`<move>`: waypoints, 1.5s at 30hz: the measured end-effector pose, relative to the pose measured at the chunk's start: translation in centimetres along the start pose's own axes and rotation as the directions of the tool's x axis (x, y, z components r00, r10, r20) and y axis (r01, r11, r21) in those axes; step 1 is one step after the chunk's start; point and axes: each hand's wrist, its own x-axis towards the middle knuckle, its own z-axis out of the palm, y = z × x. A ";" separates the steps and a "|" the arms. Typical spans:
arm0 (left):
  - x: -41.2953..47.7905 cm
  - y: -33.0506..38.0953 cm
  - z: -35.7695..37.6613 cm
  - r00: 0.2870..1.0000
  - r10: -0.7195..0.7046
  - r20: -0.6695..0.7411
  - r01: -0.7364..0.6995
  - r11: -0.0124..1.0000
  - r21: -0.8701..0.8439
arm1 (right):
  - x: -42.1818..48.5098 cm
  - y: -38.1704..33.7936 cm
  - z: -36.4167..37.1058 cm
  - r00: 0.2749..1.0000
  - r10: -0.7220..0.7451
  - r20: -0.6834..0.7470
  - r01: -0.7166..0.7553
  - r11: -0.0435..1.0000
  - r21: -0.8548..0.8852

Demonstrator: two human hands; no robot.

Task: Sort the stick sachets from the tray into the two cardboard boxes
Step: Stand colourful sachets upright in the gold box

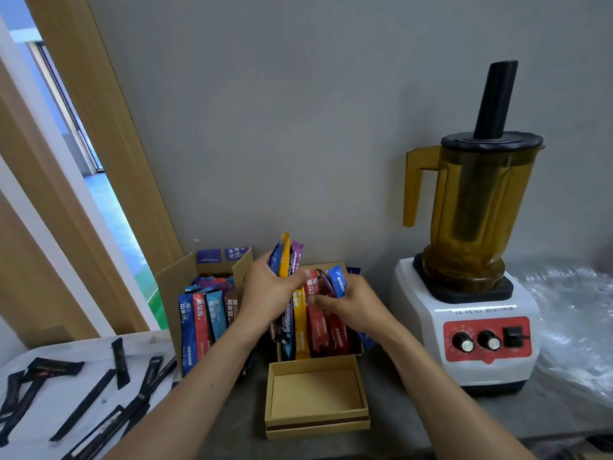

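Observation:
My left hand (268, 290) grips a bunch of coloured stick sachets (288, 257), blue, yellow and purple, standing upright over the right cardboard box (357, 346). My right hand (348, 302) holds red and blue sachets (335, 282) in the same box. The left cardboard box (175, 277) stands open with several coloured sachets (204, 318) upright inside. A white tray (66, 386) at the lower left carries several black stick sachets (87, 403) lying flat.
An empty shallow cardboard box (316, 396) sits on the grey counter in front of the right box. A blender with a yellow jug (471, 260) stands at the right, clear plastic wrap (577, 327) beyond it. A grey wall is right behind.

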 end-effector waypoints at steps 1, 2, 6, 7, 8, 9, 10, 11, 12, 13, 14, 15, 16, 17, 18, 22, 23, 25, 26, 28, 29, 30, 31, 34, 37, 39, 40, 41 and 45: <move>0.0 -0.1 0.0 1.000 -0.006 -0.024 0.006 1.000 -0.019 | 0.3 0.3 0.3 1.000 0.008 -0.007 -0.008 1.000 -0.017; -0.1 -0.1 0.0 0.999 -0.017 -0.049 0.015 0.999 -0.044 | 0.5 0.6 0.6 1.000 0.012 -0.024 -0.013 0.999 -0.040; -0.3 -0.4 -0.2 0.996 -0.044 -0.079 0.035 0.994 -0.107 | 1.0 1.6 1.9 0.981 0.015 -0.194 -0.035 0.994 -0.101; -0.4 -0.5 -0.2 0.995 -0.063 -0.080 0.054 0.992 -0.112 | 1.1 1.7 1.9 0.965 0.004 -0.261 -0.033 0.994 -0.107; -0.4 -0.7 -0.3 0.993 -0.089 -0.078 0.079 0.989 -0.127 | 1.1 1.8 1.8 0.949 -0.007 -0.315 -0.027 0.994 -0.103; -0.4 -0.9 -0.3 0.991 -0.116 -0.070 0.104 0.983 -0.149 | 1.1 1.9 1.6 0.936 -0.010 -0.351 -0.023 0.996 -0.089; -0.4 -1.2 -0.4 0.989 -0.137 -0.052 0.126 0.977 -0.172 | 0.9 1.9 1.3 0.930 -0.001 -0.368 -0.031 0.996 -0.080; -0.4 -1.4 -0.4 0.988 -0.152 -0.029 0.144 0.971 -0.189 | 0.8 1.9 0.9 0.930 0.012 -0.366 -0.051 0.994 -0.096; -0.4 -1.5 -0.4 0.987 -0.161 -0.005 0.156 0.968 -0.196 | 0.7 1.9 0.7 0.938 0.027 -0.344 -0.084 0.985 -0.151; -0.5 -1.6 -0.4 0.987 -0.162 0.014 0.162 0.968 -0.191 | 0.7 2.0 0.6 0.950 0.044 -0.309 -0.121 0.965 -0.234; -0.5 -1.6 -0.4 0.987 -0.159 0.026 0.161 0.970 -0.183 | 0.6 2.1 0.6 0.959 0.061 -0.278 -0.153 0.934 -0.322; -0.5 -1.7 -0.3 0.987 -0.155 0.029 0.158 0.972 -0.175 | 0.5 2.3 0.8 0.961 0.071 -0.266 -0.176 0.902 -0.395; -0.5 -1.7 -0.2 0.988 -0.153 0.029 0.156 0.973 -0.172 | 0.5 2.6 0.9 0.960 0.068 -0.270 -0.186 0.877 -0.442; -0.5 -1.7 -0.1 0.988 -0.154 0.028 0.156 0.972 -0.174 | 0.4 2.9 1.0 0.957 0.050 -0.285 -0.186 0.861 -0.473; -0.5 -1.7 0.1 0.988 -0.154 0.028 0.157 0.971 -0.179 | 0.5 3.2 1.1 0.952 0.030 -0.306 -0.184 0.851 -0.491; -0.2 -1.9 0.3 0.982 -0.183 0.043 0.188 0.963 -0.194 | 0.5 3.6 0.6 0.939 0.068 -0.337 -0.216 0.880 -0.424; -0.2 -1.8 0.3 0.980 -0.195 0.050 0.201 0.959 -0.201 | 0.5 3.6 0.6 0.938 0.083 -0.337 -0.217 0.897 -0.385; -0.2 -1.8 0.4 0.974 -0.218 0.070 0.228 0.950 -0.214 | 0.5 3.2 0.5 0.941 0.080 -0.329 -0.182 0.939 -0.292; -0.2 -1.8 0.4 0.971 -0.225 0.080 0.238 0.947 -0.214 | 0.6 2.9 0.3 0.948 0.080 -0.308 -0.152 0.965 -0.216; -0.3 -1.8 0.5 0.968 -0.229 0.100 0.246 0.946 -0.212 | 0.5 2.0 0.0 0.970 0.085 -0.227 -0.093 0.995 -0.023; -0.4 -1.7 0.6 0.967 -0.230 0.106 0.249 0.944 -0.217 | 0.5 1.6 -0.1 0.980 0.079 -0.182 -0.071 0.996 0.049; -0.5 -1.6 0.6 0.966 -0.233 0.109 0.252 0.942 -0.221 | 0.4 1.2 -0.2 0.988 0.062 -0.141 -0.050 0.995 0.084; -0.5 -1.4 0.6 0.966 -0.234 0.110 0.254 0.942 -0.222 | 0.3 0.9 -0.3 0.994 0.041 -0.106 -0.031 0.995 0.096; -0.7 -0.9 0.6 0.973 -0.204 0.108 0.225 0.945 -0.238 | 0.2 0.6 0.0 0.999 0.020 -0.031 -0.017 0.994 0.104; -0.6 -0.7 0.2 0.982 -0.126 0.143 0.160 0.952 -0.261 | 0.1 0.3 0.1 1.000 0.006 0.011 -0.007 0.996 0.093; -0.5 -0.7 0.0 0.986 -0.064 0.156 0.104 0.957 -0.270 | -0.1 0.0 0.0 0.998 -0.016 0.066 0.008 0.991 0.131; -0.5 -0.7 0.0 0.989 -0.045 0.143 0.081 0.962 -0.262 | -0.3 0.0 0.0 0.994 -0.038 0.101 0.021 0.987 0.160; -0.5 -0.7 0.0 0.993 -0.041 0.114 0.068 0.966 -0.249 | -0.3 0.0 0.1 0.990 -0.055 0.129 0.031 0.983 0.180; -0.2 -0.8 -0.4 0.999 -0.025 -0.034 0.017 0.976 -0.219 | -0.5 0.0 0.0 0.990 -0.027 0.137 -0.004 0.976 0.218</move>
